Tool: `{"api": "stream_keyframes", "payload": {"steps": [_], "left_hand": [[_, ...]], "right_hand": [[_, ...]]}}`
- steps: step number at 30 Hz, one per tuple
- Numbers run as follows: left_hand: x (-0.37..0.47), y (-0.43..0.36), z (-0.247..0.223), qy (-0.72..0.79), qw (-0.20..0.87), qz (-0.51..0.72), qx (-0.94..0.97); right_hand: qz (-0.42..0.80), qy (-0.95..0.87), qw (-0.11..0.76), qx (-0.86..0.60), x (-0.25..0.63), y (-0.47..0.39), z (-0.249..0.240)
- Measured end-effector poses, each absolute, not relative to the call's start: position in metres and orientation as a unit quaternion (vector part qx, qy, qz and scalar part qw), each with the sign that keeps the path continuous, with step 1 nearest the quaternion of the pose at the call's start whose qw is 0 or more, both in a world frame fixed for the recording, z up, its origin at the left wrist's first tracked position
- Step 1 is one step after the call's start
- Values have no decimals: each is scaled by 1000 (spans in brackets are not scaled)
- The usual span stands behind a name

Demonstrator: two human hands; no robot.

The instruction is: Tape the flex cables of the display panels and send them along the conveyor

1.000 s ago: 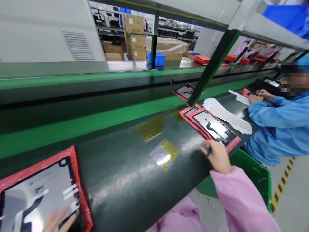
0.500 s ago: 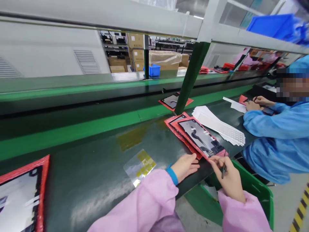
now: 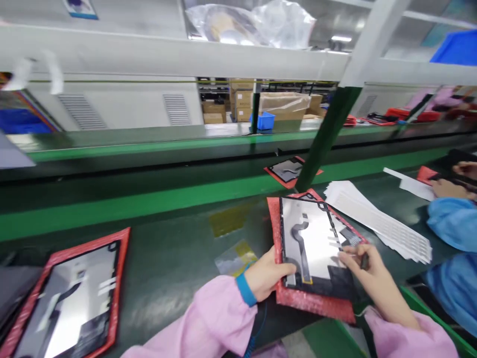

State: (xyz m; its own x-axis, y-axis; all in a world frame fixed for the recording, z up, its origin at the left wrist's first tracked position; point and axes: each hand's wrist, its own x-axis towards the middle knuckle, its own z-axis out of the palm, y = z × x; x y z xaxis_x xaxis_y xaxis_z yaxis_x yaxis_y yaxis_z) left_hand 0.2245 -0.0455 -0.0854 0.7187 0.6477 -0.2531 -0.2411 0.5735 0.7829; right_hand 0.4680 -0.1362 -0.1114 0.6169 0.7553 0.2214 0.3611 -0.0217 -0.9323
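A display panel (image 3: pixel 315 238) with a silvery back, black border and a curved dark flex cable lies on a red bubble-wrap sheet (image 3: pixel 313 303), both lifted and tilted over the bench's front edge. My left hand (image 3: pixel 270 273) grips panel and wrap at the left, thumb on top. At the right edge, the fingertips of my right hand (image 3: pixel 363 266) are pinched together by small white tabs, with a slim dark tool (image 3: pixel 364 260) tucked in the hand; its exact kind is unclear. Beneath lies another panel on red wrap (image 3: pixel 352 231), partly covered.
Another wrapped panel (image 3: pixel 80 298) lies at left, and one more (image 3: pixel 288 170) stands by the green post (image 3: pixel 328 136). White label sheets (image 3: pixel 376 221) are on the right, near a co-worker's blue sleeve (image 3: pixel 450 223). Clear film with yellow pieces (image 3: pixel 234 258) lies behind my left hand. Below is a green bin (image 3: pixel 331 338).
The top panel and its red wrap have come up off the stack toward me and turned. My left hand has closed on its left edge. The view has swung left.
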Motion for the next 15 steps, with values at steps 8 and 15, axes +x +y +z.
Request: {"api": "stream_keyframes", "payload": {"steps": [8, 15], "left_hand": [[9, -78, -87, 389, 734, 405, 383], [-75, -89, -128, 512, 644, 467, 325]], "right_hand": [[391, -523, 519, -552, 271, -57, -119], [379, -546, 511, -546, 185, -32, -124]]}}
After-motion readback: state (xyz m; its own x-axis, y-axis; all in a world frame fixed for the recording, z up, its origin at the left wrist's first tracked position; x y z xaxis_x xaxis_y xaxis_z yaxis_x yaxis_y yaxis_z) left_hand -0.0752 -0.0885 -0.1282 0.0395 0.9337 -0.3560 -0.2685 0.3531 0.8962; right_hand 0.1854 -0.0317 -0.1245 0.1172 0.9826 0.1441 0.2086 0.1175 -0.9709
